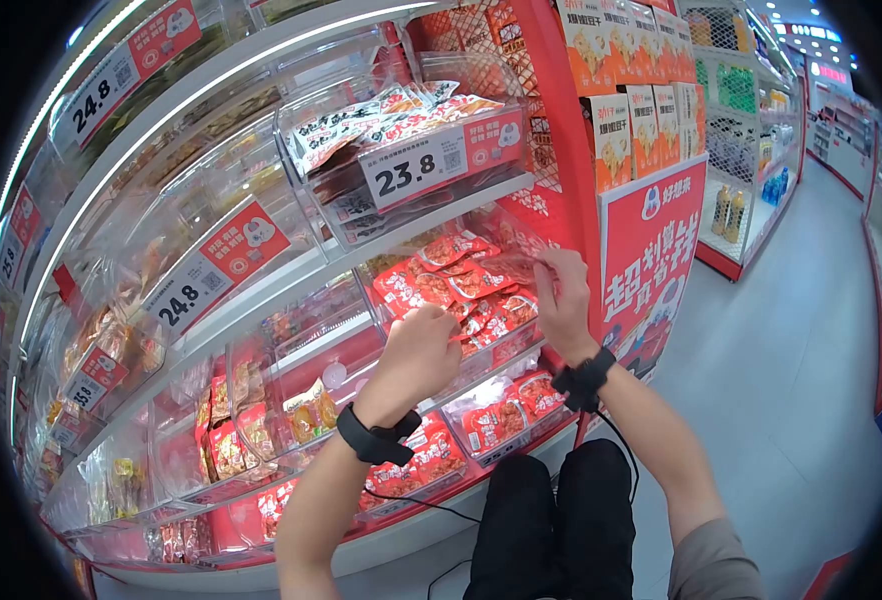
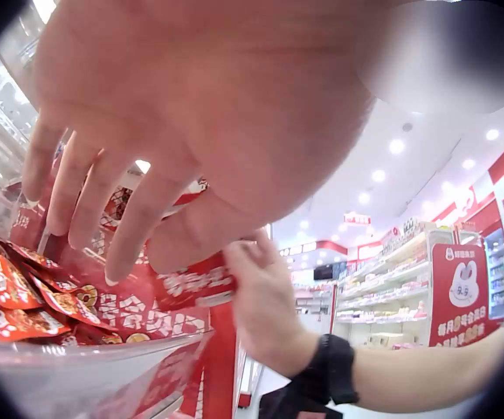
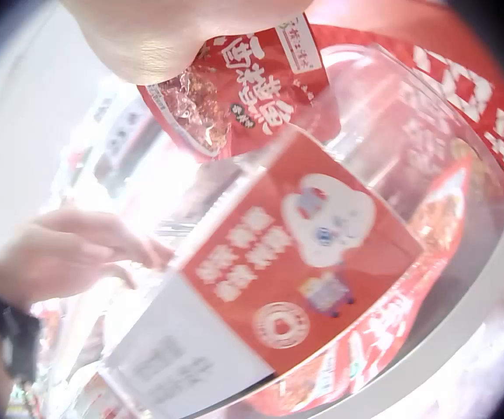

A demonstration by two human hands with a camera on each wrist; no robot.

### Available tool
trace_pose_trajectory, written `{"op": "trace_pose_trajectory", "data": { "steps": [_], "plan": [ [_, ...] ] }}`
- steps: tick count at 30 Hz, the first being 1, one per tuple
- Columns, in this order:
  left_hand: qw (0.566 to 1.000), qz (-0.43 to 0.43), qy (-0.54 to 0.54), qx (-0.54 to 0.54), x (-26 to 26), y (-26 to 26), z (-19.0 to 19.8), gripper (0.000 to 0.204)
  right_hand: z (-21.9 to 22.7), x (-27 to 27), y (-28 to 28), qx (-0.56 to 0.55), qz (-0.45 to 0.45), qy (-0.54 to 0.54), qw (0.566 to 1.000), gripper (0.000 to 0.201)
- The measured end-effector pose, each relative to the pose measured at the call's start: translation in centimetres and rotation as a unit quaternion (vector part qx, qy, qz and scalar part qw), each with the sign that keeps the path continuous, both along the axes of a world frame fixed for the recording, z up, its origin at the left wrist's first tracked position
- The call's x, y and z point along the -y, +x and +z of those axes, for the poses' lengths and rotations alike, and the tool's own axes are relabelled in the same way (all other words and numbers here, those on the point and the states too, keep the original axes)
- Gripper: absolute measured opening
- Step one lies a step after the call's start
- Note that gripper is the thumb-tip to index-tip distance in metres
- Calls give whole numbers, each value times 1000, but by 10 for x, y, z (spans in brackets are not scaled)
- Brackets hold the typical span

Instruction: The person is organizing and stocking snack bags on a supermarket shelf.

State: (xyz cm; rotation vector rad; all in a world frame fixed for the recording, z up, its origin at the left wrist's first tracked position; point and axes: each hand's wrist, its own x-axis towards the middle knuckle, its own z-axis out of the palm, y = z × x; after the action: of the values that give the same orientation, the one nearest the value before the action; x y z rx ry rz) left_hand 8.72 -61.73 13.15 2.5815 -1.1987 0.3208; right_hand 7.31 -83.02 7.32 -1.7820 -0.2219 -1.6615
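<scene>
Red snack packets [image 1: 426,285] lie piled in a clear bin on the middle shelf; the left wrist view shows them [image 2: 7,288] behind the bin's front wall. My right hand [image 1: 564,305] pinches one red packet [image 3: 243,87] above the bin's right end. That packet [image 2: 195,284] also appears at the right hand's fingertips [image 2: 265,297] in the left wrist view. Over the bin's front edge is my left hand [image 1: 416,365], its fingers loosely bent and spread [image 2: 191,105], with no packet plainly held. A red and white label [image 3: 300,253] stands on the bin front.
Above is a bin of white and red packets [image 1: 391,120] with a 23.8 price card [image 1: 416,172]. Lower bins hold more red packets [image 1: 496,420]. To the right stand a red sign [image 1: 651,260] and orange boxes [image 1: 611,140]; an aisle floor [image 1: 761,350] runs beyond.
</scene>
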Motion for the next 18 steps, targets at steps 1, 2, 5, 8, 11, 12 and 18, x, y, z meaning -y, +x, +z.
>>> {"op": "trace_pose_trajectory", "data": {
  "steps": [1, 2, 5, 8, 11, 12, 18],
  "plan": [
    [999, 12, 42, -6, -3, 5, 6, 22, 5, -2, -19, 37, -12, -56, 998, 12],
    [996, 25, 86, -12, -6, 11, 10, 23, 6, -6, -39, 64, -5, -97, 993, 14],
    [986, 49, 152, 54, -13, 31, 7, 27, -11, -15, -83, 58, 74, -225, 970, 25],
    [965, 73, 224, 118, -8, 55, 1, 36, -38, -20, -97, -42, 82, -356, 930, 19],
    [957, 144, 242, 73, 17, 58, 6, 29, -73, -8, -91, -105, 35, -386, 916, 13],
    [953, 157, 257, 35, 27, 60, 11, 31, -86, -1, -86, -119, 15, -381, 917, 13],
    [905, 246, 338, -75, 72, 79, 19, 51, -167, 19, -59, -358, 86, -282, 886, 21]
  ]
}}
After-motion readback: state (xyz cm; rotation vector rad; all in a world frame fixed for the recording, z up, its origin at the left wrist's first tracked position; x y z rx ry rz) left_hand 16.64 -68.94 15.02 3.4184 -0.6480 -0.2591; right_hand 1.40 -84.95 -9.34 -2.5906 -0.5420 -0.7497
